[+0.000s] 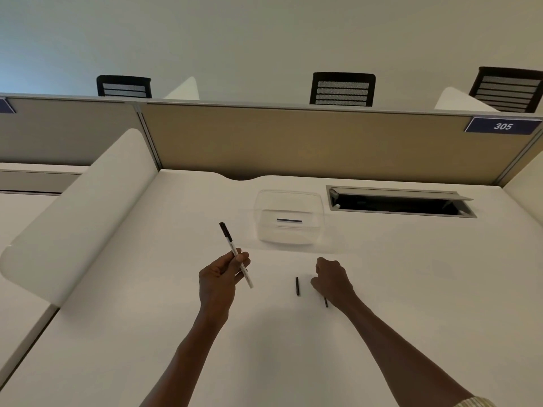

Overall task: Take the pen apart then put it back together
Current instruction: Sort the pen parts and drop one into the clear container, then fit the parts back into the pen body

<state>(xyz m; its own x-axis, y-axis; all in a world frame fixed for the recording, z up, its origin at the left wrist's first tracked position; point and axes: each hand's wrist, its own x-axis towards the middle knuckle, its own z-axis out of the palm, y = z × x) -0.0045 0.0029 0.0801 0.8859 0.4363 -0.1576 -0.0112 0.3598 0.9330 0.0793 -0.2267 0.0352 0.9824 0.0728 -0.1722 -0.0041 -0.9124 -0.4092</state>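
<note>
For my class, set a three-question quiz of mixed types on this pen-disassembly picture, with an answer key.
1. True or false: the left hand holds the pen barrel off the desk.
2. Which lies on the desk just left of the right hand? A) a short black piece B) a spring C) an eraser
3. Fill in: the clear container sits beyond the hands, left of the open cable ____.

Key: 1 true; 2 A; 3 hatch. Whether the right hand grips the thin black part under it cannot be told.
</note>
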